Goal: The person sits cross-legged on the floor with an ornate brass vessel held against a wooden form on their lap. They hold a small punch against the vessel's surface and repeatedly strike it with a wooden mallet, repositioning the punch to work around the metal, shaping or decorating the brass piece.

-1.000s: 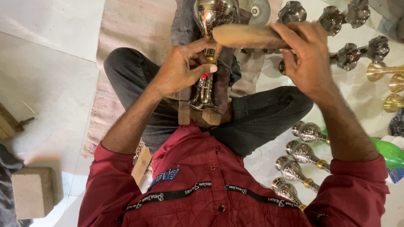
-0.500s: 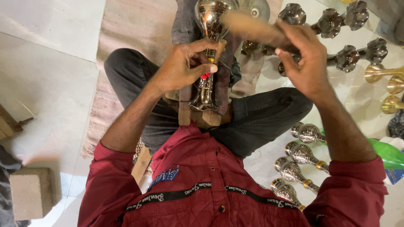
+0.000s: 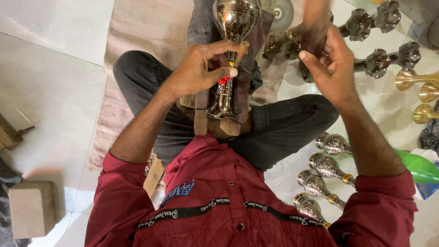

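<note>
Seated on the floor, person's left hand pinched a small red-handled tool vs. a shiny engraved metal vase braced on lap w/ wood block—looked rigid, heavy-ish, slick, best held at narrow stem; right hand raised, blurred, gripping a brown object, prob. wooden.

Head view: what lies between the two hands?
In the head view, a brown cloth draped over the lap and dark metal goblets lie between the left hand, gripping the shiny metal goblet, and the raised right hand.

Glossy engraved metal goblet; matt cloth mat.
</note>
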